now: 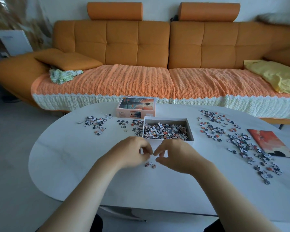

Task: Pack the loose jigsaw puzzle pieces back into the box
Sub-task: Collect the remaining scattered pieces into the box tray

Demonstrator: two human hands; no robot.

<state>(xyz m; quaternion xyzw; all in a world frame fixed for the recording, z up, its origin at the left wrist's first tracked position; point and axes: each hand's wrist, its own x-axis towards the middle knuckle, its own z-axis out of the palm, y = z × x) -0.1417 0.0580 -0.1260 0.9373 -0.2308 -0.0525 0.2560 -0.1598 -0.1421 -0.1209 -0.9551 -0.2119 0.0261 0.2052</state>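
An open white box point(190, 129) heaped with puzzle pieces stands mid-table. Just in front of it, my left hand point(132, 152) and my right hand point(174, 156) hover close together above a small cluster of loose pieces point(150, 164). Both hands have curled fingers with thumb and fingertips drawn near each other; motion blur hides whether either pinches a piece. More loose pieces lie scattered to the left point(95, 123), beside the box's left wall point(134, 124), and in a large spread on the right point(238, 141).
The box lid point(136, 107) with a picture stands behind the box. A printed orange reference sheet point(271, 143) lies at the right of the white oval table point(74, 156). An orange sofa point(141, 47) runs behind the table.
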